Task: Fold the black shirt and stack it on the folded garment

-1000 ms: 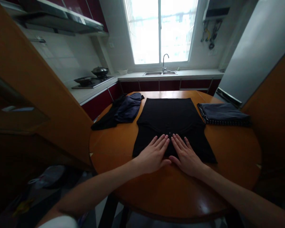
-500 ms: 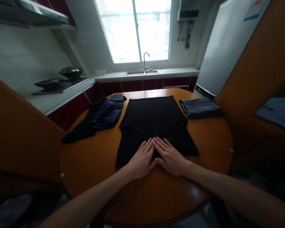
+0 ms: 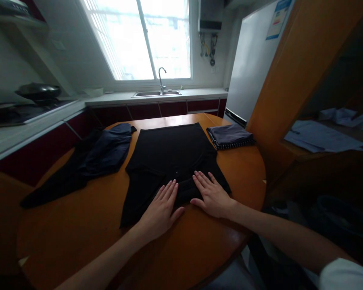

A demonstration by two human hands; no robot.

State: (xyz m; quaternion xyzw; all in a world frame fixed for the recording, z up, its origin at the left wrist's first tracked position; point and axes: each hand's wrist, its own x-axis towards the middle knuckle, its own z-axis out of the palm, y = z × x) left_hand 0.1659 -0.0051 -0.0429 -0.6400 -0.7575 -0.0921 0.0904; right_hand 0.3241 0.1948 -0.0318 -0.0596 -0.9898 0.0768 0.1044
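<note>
A black shirt point(image 3: 169, 147) lies spread on the wooden table point(image 3: 230, 229), its short sleeves angled towards me and a small light mark near its neckline. My left hand point(image 3: 159, 209) rests flat on the near part of the cloth, fingers stretched and thumb out to the side. To its right, my right hand point(image 3: 211, 195) is laid flat on the same near edge, fingers extended. A gap with black fabric showing separates the two hands. Neither hand grips anything; the cloth beneath the palms is hidden.
Dark blue and black clothes point(image 3: 105, 151) lie in a loose pile at the table's left. Folded grey and black clothes point(image 3: 230, 136) sit at the far right. Beyond are a sink point(image 3: 157, 93), a stove with a wok point(image 3: 38, 92) and a fridge point(image 3: 251, 68). Papers point(image 3: 320, 136) lie on a right-hand shelf.
My hands, fingertips touching before, have slid apart over the near part of the shirt. The whole view has turned somewhat to the right.
</note>
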